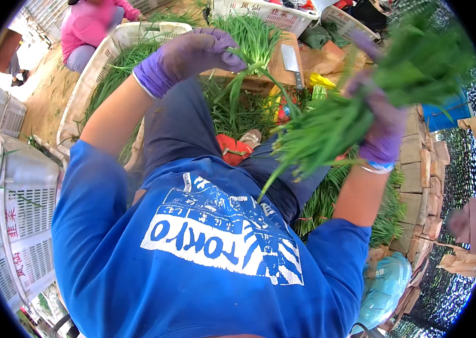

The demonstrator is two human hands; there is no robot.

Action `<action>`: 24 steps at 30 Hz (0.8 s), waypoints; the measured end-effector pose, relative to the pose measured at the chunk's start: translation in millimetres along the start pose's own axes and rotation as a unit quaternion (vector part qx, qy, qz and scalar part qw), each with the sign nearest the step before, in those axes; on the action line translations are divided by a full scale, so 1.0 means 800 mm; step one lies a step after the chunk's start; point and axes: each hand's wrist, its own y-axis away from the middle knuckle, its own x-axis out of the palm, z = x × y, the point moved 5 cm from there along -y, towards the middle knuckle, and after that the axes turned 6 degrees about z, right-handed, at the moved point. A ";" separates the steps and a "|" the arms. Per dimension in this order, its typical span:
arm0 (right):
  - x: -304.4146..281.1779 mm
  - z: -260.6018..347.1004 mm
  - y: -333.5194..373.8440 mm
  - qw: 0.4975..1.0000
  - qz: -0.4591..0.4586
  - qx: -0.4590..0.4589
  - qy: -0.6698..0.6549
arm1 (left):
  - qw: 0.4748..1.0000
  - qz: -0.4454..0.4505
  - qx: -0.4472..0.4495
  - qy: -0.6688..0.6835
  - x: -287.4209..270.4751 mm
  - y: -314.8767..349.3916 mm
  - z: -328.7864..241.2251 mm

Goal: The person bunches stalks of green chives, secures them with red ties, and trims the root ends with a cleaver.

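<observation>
My left hand (197,55), in a soiled purple glove, is closed in a pinch on a few long chive leaves (239,84) that hang below its fingertips. Just beyond it, a bunch of chives (252,42) lies on a wooden board (276,72). A cleaver (291,61) with a pale handle rests on the same board. At the right, my right hand (383,115), also gloved in purple, is wrapped round a big bunch of chives (331,132). This bunch spreads out on both sides of the fist and is smeared by motion.
A long white crate (72,104) of chives stands at my left, with a person in pink (89,31) crouching beyond it. White slatted crates (27,208) are stacked nearer. More chives (328,203) lie beside a brick edging (412,186) at the right, near a light-blue bag (387,287).
</observation>
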 end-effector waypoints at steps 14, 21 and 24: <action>0.088 -0.072 -0.036 0.996 -0.001 0.084 -0.022 | 0.978 -0.079 0.183 0.062 0.035 -0.051 -0.009; 0.105 -0.089 -0.038 0.990 -0.079 0.021 -0.119 | 0.938 -0.239 0.249 0.018 0.042 -0.065 0.022; 0.085 -0.114 -0.036 0.988 -0.129 0.034 -0.074 | 0.925 -0.247 0.256 0.134 0.055 -0.066 0.024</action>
